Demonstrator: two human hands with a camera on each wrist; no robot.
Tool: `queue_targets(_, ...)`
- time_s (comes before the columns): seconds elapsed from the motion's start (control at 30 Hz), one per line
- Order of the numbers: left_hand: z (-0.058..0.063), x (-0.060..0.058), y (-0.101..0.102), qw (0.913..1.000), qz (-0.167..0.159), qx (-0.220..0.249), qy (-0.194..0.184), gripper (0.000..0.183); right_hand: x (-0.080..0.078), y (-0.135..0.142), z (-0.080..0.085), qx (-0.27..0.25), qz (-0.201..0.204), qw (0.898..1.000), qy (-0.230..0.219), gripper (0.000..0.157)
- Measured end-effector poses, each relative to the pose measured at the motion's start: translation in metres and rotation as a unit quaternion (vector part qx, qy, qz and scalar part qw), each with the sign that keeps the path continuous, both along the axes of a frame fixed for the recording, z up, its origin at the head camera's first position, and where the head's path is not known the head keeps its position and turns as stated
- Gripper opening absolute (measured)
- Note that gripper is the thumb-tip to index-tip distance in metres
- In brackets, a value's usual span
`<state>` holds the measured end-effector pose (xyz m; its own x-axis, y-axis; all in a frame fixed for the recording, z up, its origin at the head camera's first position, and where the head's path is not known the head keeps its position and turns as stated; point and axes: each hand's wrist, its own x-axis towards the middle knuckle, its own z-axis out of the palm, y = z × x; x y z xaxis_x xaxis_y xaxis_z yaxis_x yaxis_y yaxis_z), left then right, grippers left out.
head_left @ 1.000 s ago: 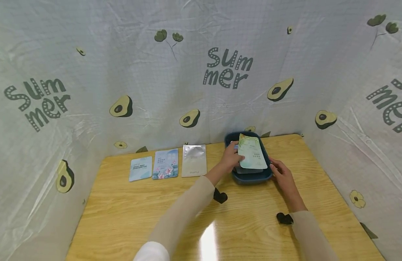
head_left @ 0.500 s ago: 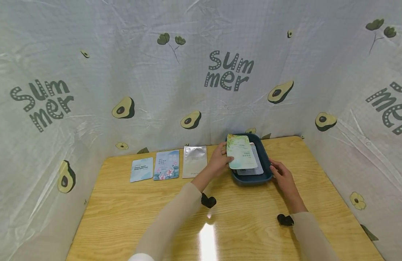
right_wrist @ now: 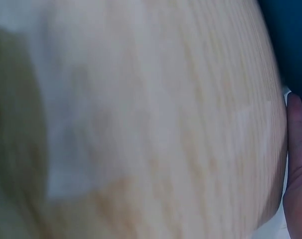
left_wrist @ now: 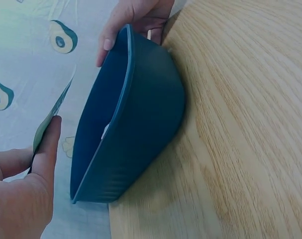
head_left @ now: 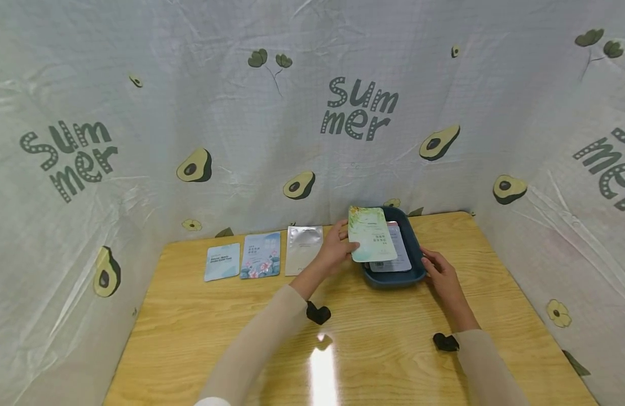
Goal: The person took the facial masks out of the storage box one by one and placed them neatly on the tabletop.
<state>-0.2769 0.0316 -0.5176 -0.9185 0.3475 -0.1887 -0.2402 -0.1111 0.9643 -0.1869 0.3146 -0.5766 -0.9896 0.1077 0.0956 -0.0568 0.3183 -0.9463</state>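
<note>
My left hand [head_left: 336, 248] pinches a pale green sheet-mask packet [head_left: 371, 234] at its left edge. In the left wrist view the packet [left_wrist: 50, 119] shows nearly edge-on between thumb and fingers, raised above the rim of a dark blue plastic basket [left_wrist: 148, 107]. Inside the basket, a silvery-white packet [head_left: 400, 255] lies partly hidden beneath the green one. My right hand [head_left: 441, 276] grips the basket's right side, thumb over the rim and fingers against the outer wall. Only part of this hand [right_wrist: 298, 169] appears in the right wrist view.
Left of the basket, three packets lie in a row on the wooden table [head_left: 190, 338]: a small light blue one [head_left: 222, 261], a blue floral one [head_left: 260, 255] and a silver-beige one [head_left: 304, 248]. A printed white curtain [head_left: 241, 141] stands behind and at both sides.
My left hand has drawn the green packet leftward across the basket, uncovering more of the silvery-white packet inside. My right hand has stayed at the basket's right side.
</note>
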Motion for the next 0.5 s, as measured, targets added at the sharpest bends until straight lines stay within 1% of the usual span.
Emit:
queue_targets(0.17, 0.006, 0.002, -0.005, 1.0000, -0.005, 0.002, 0.007, 0.071, -0.004, 0.004, -0.006, -0.014, 0.001, 1.000, -0.005, 0.045)
queue_targets(0.4, 0.007, 0.005, -0.015, 0.9999, 0.004, 0.003, 0.012, 0.072, -0.012, 0.014, -0.030, -0.041, 0.005, 0.999, -0.019, 0.051)
queue_targets(0.5, 0.007, 0.005, -0.021, 0.9998, 0.009, 0.008, 0.013, 0.073, -0.014, 0.016, -0.032, -0.038, 0.011, 0.999, -0.014, 0.053)
